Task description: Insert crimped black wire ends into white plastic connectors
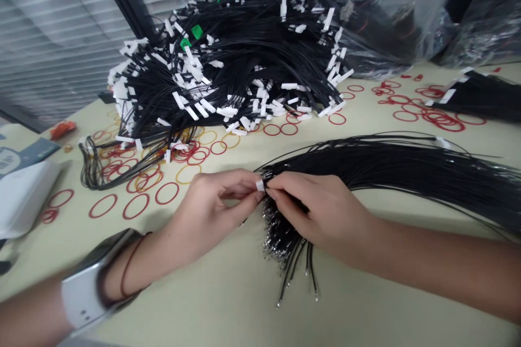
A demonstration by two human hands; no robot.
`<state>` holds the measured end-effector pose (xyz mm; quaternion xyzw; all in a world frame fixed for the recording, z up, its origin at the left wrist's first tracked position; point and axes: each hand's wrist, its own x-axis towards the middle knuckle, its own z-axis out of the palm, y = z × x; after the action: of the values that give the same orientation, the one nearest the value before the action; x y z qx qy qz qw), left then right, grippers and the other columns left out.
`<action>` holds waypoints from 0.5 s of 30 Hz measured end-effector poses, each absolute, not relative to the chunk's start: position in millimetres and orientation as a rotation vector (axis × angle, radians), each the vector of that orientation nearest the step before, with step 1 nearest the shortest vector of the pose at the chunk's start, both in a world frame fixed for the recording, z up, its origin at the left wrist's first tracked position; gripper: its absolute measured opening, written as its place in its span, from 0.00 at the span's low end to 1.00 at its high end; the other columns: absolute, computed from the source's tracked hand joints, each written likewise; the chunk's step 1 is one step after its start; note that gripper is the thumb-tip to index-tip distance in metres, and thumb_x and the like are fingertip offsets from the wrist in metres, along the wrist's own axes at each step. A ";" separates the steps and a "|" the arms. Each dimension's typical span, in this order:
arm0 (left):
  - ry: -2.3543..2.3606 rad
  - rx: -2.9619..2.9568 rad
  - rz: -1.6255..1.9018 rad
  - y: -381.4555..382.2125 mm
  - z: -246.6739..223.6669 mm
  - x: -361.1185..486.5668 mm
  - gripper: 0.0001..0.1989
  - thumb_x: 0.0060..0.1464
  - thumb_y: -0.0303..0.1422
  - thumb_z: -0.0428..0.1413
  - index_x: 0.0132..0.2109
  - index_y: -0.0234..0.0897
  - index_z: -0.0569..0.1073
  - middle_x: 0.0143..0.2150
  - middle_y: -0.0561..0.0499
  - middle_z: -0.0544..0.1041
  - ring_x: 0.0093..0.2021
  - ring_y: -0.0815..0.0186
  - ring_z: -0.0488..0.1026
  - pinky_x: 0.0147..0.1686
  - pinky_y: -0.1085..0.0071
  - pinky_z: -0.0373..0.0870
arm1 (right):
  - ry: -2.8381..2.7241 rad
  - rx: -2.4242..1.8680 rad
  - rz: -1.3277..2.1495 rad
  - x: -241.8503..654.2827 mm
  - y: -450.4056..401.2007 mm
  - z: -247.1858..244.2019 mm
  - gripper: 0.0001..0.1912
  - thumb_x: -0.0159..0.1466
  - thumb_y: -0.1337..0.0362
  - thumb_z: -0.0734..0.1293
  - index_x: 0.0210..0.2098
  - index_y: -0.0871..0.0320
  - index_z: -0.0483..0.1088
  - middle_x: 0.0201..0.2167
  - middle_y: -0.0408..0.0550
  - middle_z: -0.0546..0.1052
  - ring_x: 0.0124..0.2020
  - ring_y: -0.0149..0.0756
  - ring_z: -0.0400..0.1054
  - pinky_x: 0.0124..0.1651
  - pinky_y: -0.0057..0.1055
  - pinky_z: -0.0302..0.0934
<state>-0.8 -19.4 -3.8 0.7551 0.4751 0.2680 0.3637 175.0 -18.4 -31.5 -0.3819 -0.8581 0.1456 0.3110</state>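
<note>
My left hand (pixel 222 200) pinches a small white connector (pixel 259 185) between thumb and fingertips. My right hand (pixel 317 206) meets it fingertip to fingertip, closed on a thin black wire whose end is at the connector; whether it is seated inside cannot be made out. Beneath and behind my right hand lies a thick bundle of black wires (pixel 391 165), its crimped metal ends (pixel 279 236) fanned out below my fingers. A few loose wire ends stick out toward the table's near side.
A big heap of black cables (pixel 252 54) with white connectors stands against the blinds. Red rubber bands (pixel 439 111) and yellow ones lie scattered about. Clear plastic bags (pixel 386 11) stand behind, another wire bundle (pixel 484 95) at right, a white box (pixel 28 195) at left.
</note>
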 end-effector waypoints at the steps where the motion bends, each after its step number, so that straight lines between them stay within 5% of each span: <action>1: 1.203 1.902 0.702 -18.0 -2.8 -0.2 0.05 0.51 0.28 0.52 0.37 0.36 0.70 0.30 0.52 0.76 0.32 0.67 0.73 0.29 0.76 0.68 | -2.203 -1.016 0.489 175.2 -17.3 -30.0 0.08 0.62 0.68 0.56 0.32 0.61 0.66 0.23 0.40 0.68 0.24 0.24 0.60 0.27 0.23 0.51; 15: 1.052 1.674 0.669 -13.6 3.0 0.7 0.02 0.53 0.27 0.52 0.36 0.36 0.68 0.27 0.55 0.69 0.26 0.73 0.64 0.24 0.78 0.59 | -1.872 -1.066 1.259 181.9 -3.7 -12.6 0.11 0.59 0.61 0.60 0.27 0.61 0.68 0.21 0.40 0.66 0.22 0.24 0.56 0.24 0.22 0.51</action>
<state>0.7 -13.6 3.0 0.6932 0.4357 0.2768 0.5030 181.9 -3.7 -12.6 -0.4051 -0.7115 0.4785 0.3173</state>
